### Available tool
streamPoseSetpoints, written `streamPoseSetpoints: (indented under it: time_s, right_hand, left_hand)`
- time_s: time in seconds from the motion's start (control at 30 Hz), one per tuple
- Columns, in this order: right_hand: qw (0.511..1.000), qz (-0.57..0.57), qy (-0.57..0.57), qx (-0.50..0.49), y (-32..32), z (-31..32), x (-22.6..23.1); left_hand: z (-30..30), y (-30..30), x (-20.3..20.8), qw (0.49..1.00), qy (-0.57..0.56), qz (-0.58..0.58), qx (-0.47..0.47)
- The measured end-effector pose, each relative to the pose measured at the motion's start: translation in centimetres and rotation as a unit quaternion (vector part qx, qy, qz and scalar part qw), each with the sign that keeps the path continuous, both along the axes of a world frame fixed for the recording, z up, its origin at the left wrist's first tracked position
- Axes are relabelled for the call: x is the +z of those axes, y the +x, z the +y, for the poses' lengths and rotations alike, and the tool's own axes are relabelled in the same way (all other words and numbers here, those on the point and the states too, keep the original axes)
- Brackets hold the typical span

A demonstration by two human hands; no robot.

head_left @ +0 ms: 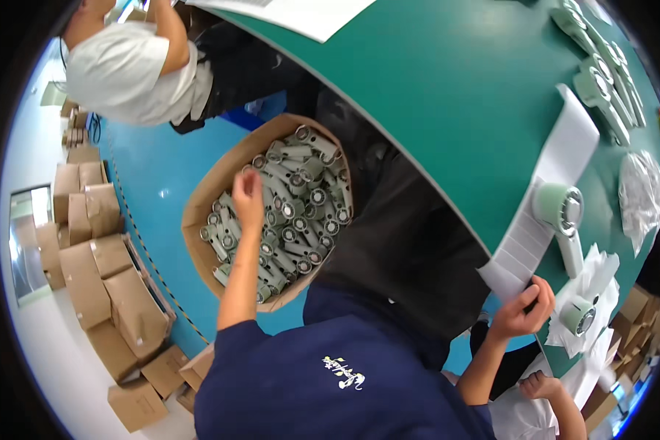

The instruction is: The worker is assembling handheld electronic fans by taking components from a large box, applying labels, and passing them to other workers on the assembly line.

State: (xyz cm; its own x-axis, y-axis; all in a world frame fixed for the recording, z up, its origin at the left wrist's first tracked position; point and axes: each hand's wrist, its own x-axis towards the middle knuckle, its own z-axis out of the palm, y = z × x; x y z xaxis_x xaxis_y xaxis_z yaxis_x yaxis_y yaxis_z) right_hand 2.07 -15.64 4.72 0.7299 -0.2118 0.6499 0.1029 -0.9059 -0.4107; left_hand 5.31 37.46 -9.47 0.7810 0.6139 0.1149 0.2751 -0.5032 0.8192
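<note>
My left hand [248, 196] reaches over a big open cardboard box [199, 198], its fingers drawn together; what lies between them, if anything, is hidden. Many pale green handheld fans [290, 213] fill that box in a jumbled heap. At the table's near edge, my right hand [524, 312] is closed, with the fingers curled beside the lower end of a white label sheet [524, 249]. I cannot make out what it grips. One green fan [559, 209] lies on the sheet, and another fan [579, 315] rests on white wrapping just beyond the hand.
A green table [433, 95] curves along the right, with several fans [601, 77] and a clear plastic bag [642, 192] on it. Another person's fist [541, 385] is at lower right. A person in white [128, 73] works at upper left. Stacked cartons [110, 279] line the left.
</note>
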Motion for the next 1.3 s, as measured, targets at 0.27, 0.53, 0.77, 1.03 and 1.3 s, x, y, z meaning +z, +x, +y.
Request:
streamPoseSetpoints:
  time_s: [0.27,0.53,0.77,1.03,1.3]
  right_hand:
    - [0.991,0.016,-0.13,-0.042,0.2,-0.9,-1.1]
    - [0.987,0.009,-0.125,-0.098,0.4,-2.7,-2.1]
    - [0.989,0.009,-0.079,-0.124,0.3,-3.5,-2.6]
    - [0.987,0.013,-0.093,-0.13,0.1,-3.2,-2.5]
    - [0.992,0.014,-0.013,-0.123,-0.1,-2.9,-3.0]
  left_hand:
    - [1.8,-19.0,-24.0,0.94,-0.103,0.263,0.19]
    - [5.3,-5.8,-25.5,0.926,0.06,0.349,0.134]
    - [9.6,-2.1,-28.1,0.892,-0.069,0.431,0.117]
    - [6.8,0.3,-27.6,0.916,-0.115,0.196,0.331]
    - [12.2,0.9,-31.8,0.895,-0.179,0.28,0.296]
